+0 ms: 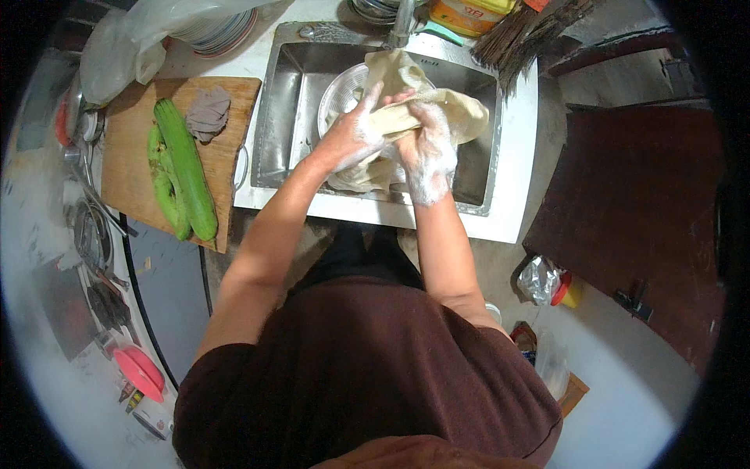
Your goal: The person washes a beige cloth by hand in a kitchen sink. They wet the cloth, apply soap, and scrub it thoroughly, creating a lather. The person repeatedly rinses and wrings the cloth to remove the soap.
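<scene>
A pale yellow cloth [463,111], wet and folded, is stretched between my two hands above a stainless steel sink [287,105]. My left hand [357,129] grips its left part, with suds on the fingers and wrist. Thick white foam covers my right hand [430,140], which is closed around the cloth's middle. Under the hands a white perforated plastic basket [337,94] sits in the sink, partly hidden by cloth hanging over and into it. The faucet [402,26] stands at the sink's back edge, just above the cloth.
To the left, a wooden cutting board [129,146] carries two long green gourds [184,164] and a crumpled grey rag [208,113]. Stacked plates [225,35] stand behind it. A twig brush [515,41] and a yellow detergent container [469,14] are at the back right.
</scene>
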Tool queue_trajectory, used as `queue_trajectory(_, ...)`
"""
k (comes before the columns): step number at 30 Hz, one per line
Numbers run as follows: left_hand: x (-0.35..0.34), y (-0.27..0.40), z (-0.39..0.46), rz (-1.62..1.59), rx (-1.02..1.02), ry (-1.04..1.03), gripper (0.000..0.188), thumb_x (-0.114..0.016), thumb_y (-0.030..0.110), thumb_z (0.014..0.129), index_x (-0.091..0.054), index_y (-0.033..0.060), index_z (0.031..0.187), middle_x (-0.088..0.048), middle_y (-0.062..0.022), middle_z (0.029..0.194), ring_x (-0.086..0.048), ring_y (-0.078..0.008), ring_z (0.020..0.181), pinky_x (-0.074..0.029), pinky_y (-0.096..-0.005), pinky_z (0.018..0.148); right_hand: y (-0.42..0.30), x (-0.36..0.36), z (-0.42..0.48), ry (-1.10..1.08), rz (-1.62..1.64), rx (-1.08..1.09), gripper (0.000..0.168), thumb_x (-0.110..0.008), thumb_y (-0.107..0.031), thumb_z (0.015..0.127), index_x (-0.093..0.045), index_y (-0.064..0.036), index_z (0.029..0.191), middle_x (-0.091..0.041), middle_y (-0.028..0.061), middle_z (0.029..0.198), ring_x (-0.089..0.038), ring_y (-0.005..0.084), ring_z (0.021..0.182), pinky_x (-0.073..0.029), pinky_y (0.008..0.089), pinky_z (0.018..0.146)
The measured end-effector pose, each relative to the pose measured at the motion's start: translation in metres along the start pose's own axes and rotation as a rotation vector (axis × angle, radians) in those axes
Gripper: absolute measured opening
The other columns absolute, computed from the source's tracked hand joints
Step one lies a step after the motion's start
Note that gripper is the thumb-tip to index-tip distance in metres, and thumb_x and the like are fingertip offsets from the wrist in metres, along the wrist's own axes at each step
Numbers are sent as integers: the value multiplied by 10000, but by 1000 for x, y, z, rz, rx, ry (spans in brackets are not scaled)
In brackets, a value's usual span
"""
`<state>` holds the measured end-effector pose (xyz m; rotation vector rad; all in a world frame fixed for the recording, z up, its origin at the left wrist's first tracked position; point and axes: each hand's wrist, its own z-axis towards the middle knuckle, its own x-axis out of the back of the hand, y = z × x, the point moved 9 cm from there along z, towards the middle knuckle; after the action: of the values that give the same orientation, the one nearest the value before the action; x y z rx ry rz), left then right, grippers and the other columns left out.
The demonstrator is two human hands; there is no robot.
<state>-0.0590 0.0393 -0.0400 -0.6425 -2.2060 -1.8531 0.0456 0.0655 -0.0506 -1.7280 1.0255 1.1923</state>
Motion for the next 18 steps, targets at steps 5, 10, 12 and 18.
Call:
queue_trajectory(5,4,-18,-8,-314,40,-60,522,-641,34,789,-493,6,1290,-652,-117,1057,-638,-166,924,-503,-285,805,-51,34,3,145,-453,380,262,-555,-69,841,-528,4,1092,-573,146,1063,-565,287,1003,-468,438,953)
queue_trajectory(10,7,-40,-16,-1037,83,-44,454,-625,94,812,-503,-54,1224,-644,-135,973,-650,-179,855,-525,-291,776,-45,39,10,188,-219,230,288,-461,-111,909,-524,-27,1178,-577,139,1128,-561,265,1075,-469,410,962)
queue_trajectory(12,14,-30,-16,-1322,12,69,484,-562,181,847,-466,-61,1255,-567,-198,1197,-572,-296,1089,-452,-430,975,-31,32,-1,300,-141,183,287,-399,-100,957,-491,-21,1217,-531,160,1231,-528,266,1140,-461,425,984)
queue_trajectory(18,13,-47,5,-1473,154,340,407,-543,200,909,-483,-11,1251,-580,-170,1152,-575,-292,1068,-497,-425,914,5,38,-8,155,-181,-43,388,-581,-194,900,-491,-20,1235,-517,159,1261,-511,317,1158,-451,511,970)
